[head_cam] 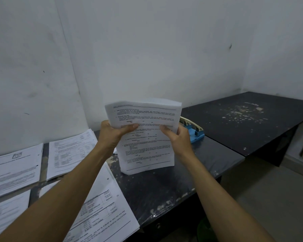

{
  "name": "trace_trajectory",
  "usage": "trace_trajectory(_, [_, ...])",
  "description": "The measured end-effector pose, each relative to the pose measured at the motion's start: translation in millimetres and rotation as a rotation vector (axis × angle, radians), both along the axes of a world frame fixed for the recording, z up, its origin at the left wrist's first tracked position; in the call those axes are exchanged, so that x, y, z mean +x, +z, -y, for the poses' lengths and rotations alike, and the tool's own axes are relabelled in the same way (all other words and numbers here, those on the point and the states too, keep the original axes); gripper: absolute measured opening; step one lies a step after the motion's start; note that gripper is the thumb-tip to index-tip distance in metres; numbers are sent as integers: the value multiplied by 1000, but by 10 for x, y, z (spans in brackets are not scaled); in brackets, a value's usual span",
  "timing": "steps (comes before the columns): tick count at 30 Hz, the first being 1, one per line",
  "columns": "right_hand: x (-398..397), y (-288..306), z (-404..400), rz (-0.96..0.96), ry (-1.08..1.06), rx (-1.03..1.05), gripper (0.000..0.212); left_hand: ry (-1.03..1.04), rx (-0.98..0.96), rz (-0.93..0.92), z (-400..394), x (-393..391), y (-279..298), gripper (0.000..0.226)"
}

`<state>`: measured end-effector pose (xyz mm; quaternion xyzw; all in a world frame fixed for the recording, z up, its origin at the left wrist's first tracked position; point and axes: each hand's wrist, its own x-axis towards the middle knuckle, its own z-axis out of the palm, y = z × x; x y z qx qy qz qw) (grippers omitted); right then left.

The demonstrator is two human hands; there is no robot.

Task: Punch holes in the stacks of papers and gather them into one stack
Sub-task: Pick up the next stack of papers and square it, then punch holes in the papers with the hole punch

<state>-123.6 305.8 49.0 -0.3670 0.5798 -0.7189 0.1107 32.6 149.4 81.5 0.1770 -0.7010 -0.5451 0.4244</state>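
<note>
Head view shows my left hand [115,132] and right hand [177,137] gripping a printed paper stack [147,137] by its side edges, standing it upright with its bottom edge on the dark desk [164,189]. Behind it sits a blue hole punch [193,131]. More paper stacks [68,151] lie flat at left.

Bare dark desk [164,186] lies open in front of the upright held stack [147,137] and to its right, while the blue hole punch [193,131] blocks the way just behind it and flat paper stacks [68,151] crowd the left side.
</note>
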Motion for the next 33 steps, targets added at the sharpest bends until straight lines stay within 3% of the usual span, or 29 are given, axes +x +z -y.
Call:
trace_trajectory(2, [-41, -38, -5, -7, 7, 27, 9, 18, 2, 1, 1, -17, 15, 39])
trace_trajectory(6, [-128, 58, 8, -25, -38, 60, 12, 48, 0, -10, -27, -95, 194, 32])
trace_trajectory(13, [-460, 447, -1, 75, 75, 189, 8, -153, 219, 151, 115, -139, 362, 40])
trace_trajectory(16, [-589, 504, 41, 156, 139, 214, 20, -207, 282, 158, 93, -187, 241, 35])
trace_trajectory(22, [-742, 398, 185, 236, 136, 257, 26, -83, 270, 38, 119, -412, 29, 32])
trace_trajectory(33, [-833, 273, 327, 72, 65, 311, 37, 36, 172, 64, 228, -625, -10, 17])
